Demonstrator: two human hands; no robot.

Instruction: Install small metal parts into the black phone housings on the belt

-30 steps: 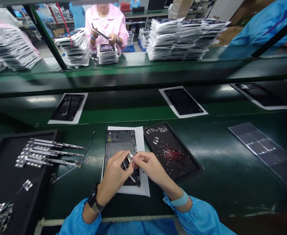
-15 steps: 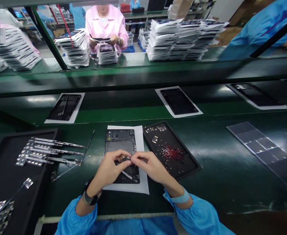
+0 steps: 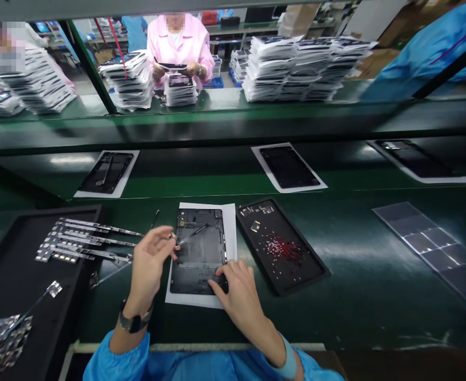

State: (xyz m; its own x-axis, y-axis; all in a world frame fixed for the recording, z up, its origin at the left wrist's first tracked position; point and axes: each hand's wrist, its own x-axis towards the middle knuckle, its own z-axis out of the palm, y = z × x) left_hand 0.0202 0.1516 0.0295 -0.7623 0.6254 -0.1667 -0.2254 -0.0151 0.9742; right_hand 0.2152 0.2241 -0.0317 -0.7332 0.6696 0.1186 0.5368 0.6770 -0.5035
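Note:
A black tablet back housing (image 3: 201, 254) lies open side up on a white paper sheet (image 3: 230, 227) in front of me. My left hand (image 3: 149, 256) is over its left edge, pinching the end of a flex cable with a small board (image 3: 174, 239). The cable's dark strip (image 3: 199, 230) reaches across the upper part of the housing. On the housing's lower right corner is my right hand (image 3: 239, 293), thumb and forefinger on the inner face and the other fingers bent over the right edge.
A black tray (image 3: 84, 296) on the left bears strips of flex cables (image 3: 93, 241) and a heap of them (image 3: 8, 344). Right of the housing, another black tray (image 3: 265, 264) holds small red and white parts (image 3: 284, 247). Clear film (image 3: 423, 238) lies farther right. More housings (image 3: 288, 166) lie beyond; a person in pink (image 3: 179, 47) works opposite.
My hands have parted from their meeting point over the housing. The left moved up and left with the cable; the right came down to the lower right corner.

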